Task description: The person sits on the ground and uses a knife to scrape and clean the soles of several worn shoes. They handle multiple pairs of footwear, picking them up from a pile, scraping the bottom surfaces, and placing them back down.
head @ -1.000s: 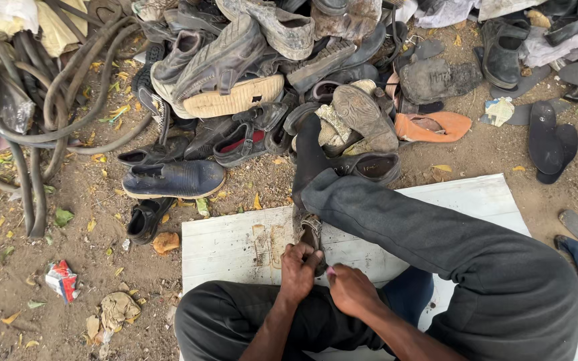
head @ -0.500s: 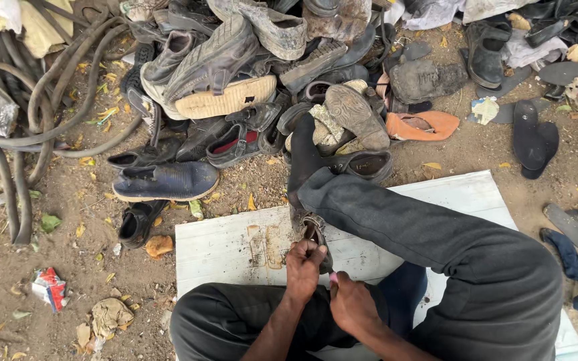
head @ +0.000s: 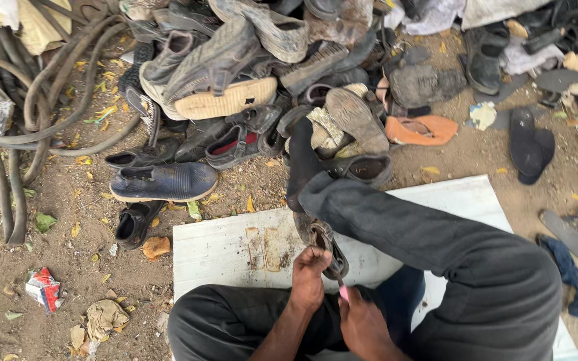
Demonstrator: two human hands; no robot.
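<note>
I sit on a white board [head: 235, 251] on the dirt, my legs in dark trousers [head: 449, 247]. My left hand [head: 309, 277] grips the near end of a worn dark sandal [head: 326, 244] lying on the board under my right leg. Beside it, my right hand [head: 362, 321] is shut on a small pink-handled tool [head: 342, 291] whose tip touches the sandal close to the left hand's fingers.
A big heap of old shoes [head: 249, 73] fills the ground ahead, with a blue shoe [head: 165, 182] and a small black shoe [head: 132, 224] nearest the board. An orange slipper [head: 423, 130] and a black sole [head: 530, 144] lie to the right. Rubber hoses [head: 28, 113] coil at left.
Both hands stay on the sandal; the right hand has shifted slightly with the pink tool. The view has drifted a little.
</note>
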